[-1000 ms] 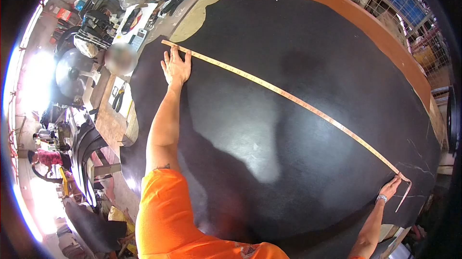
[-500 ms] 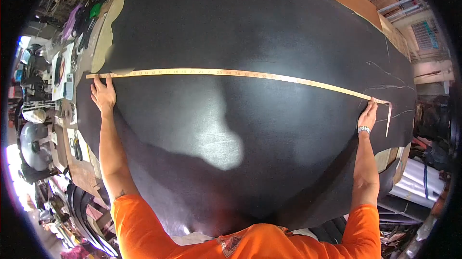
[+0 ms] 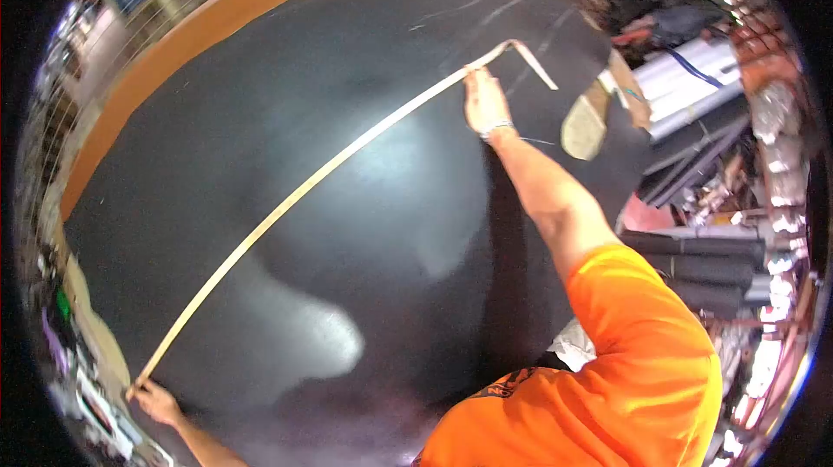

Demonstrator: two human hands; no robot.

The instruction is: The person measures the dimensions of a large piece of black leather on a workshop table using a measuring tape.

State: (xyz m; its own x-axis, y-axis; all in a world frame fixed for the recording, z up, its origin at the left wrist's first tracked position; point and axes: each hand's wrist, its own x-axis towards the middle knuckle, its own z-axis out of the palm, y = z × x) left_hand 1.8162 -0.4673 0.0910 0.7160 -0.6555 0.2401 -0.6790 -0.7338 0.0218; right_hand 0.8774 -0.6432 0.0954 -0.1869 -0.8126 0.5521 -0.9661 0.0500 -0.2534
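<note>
A yellow measuring tape (image 3: pixel 323 170) runs in a slightly bowed line across a large sheet of black leather-like material (image 3: pixel 364 233). At its lower-left end, near the sheet's edge, my left hand (image 3: pixel 158 403) has its fingers closed on the tape. My right hand (image 3: pixel 488 107), with a watch or bracelet at the wrist, keeps its fingertips on the tape near the other end. Beyond those fingers a loose tail of tape bends down to the right. Pale chalk-like lines mark the sheet past the right hand.
A brown table edge (image 3: pixel 130 107) shows beyond the sheet at upper left. Rolls of dark material (image 3: pixel 707 267) lie at the right, with a white sheet or roll (image 3: pixel 698 89) above them. A pale oval piece (image 3: pixel 583 130) lies right of my right forearm.
My view has turned to the right, so the tape now slants from lower left to upper right. Both hands stay at about the same places on the tape.
</note>
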